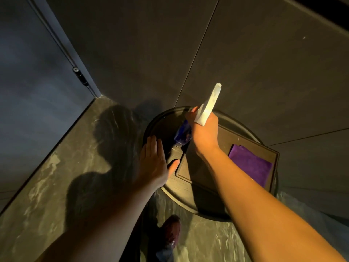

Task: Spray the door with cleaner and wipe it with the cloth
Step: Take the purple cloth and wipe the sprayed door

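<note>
My right hand (204,132) grips a spray bottle (207,105) by its neck; the white trigger head points up toward the dark wall panels and the blue body (183,134) hangs tilted over a round dark table (188,197). A folded purple cloth (251,164) lies on a rectangular tray (205,173) at the table's right side, just right of my right forearm. My left hand (154,163) rests flat, fingers spread, on the table's left edge, holding nothing. A grey door (32,87) with a hinge (80,76) stands at the left.
Dark wall panels (245,63) rise directly behind the table. The floor (56,176) is marbled stone, with my shadow across it. My shoe (171,231) shows below the table's near rim.
</note>
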Demonstrator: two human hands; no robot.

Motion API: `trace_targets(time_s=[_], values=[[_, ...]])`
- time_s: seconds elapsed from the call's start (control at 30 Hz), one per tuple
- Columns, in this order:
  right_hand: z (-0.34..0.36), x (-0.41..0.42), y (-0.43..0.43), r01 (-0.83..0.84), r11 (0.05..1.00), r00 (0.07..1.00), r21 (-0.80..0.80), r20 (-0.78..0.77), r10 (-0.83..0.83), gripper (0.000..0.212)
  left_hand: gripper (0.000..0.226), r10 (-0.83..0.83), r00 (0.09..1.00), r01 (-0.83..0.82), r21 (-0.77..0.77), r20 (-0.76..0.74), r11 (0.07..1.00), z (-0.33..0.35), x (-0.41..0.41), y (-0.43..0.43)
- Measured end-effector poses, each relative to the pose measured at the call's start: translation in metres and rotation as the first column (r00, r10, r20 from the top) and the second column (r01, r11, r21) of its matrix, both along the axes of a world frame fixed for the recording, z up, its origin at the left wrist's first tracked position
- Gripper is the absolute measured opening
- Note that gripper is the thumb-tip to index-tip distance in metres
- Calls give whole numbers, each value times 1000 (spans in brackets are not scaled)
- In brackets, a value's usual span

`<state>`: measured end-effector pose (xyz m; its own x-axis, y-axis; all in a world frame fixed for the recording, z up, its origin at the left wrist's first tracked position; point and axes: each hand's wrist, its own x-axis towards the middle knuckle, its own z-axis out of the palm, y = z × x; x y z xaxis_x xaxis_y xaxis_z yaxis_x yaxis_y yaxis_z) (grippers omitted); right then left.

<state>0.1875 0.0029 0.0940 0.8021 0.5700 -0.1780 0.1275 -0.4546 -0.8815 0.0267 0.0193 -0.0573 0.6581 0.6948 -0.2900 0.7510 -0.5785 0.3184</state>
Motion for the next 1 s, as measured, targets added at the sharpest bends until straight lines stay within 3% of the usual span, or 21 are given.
trace_targets(time_s=[0.13,0.33,0.47,0.57,0.67,0.73,0.87,1.0], values=[[-2,0,2,-25,1000,999,10,-46,26,34,110,10,1000,-10,-13,-10,1000,0,3,0],[3,-5,-4,-33,995,987,92,-153,47,16,106,32,999,-33,-35,-23,999,3,5,1],[4,-2,-33,-140,982,983,129,-99,153,52,96,39,999,-39,-25,-16,999,13,4,4],[-3,6,-74,-195,980,981,28,-12,196,57,84,48,998,-48,-14,38,999,26,3,1],[-15,18,-125,-99,992,994,-78,43,102,41,64,-22,984,14,45,177,999,40,5,-14],[-25,33,-159,-44,972,986,-231,149,80,34,50,-116,960,104,62,255,993,47,13,-28],[-41,69,-216,27,834,937,-551,304,171,32,42,-309,911,315,22,274,949,52,52,-50],[-47,102,-245,38,711,897,-702,337,285,38,42,-415,868,429,10,272,903,52,113,-67]])
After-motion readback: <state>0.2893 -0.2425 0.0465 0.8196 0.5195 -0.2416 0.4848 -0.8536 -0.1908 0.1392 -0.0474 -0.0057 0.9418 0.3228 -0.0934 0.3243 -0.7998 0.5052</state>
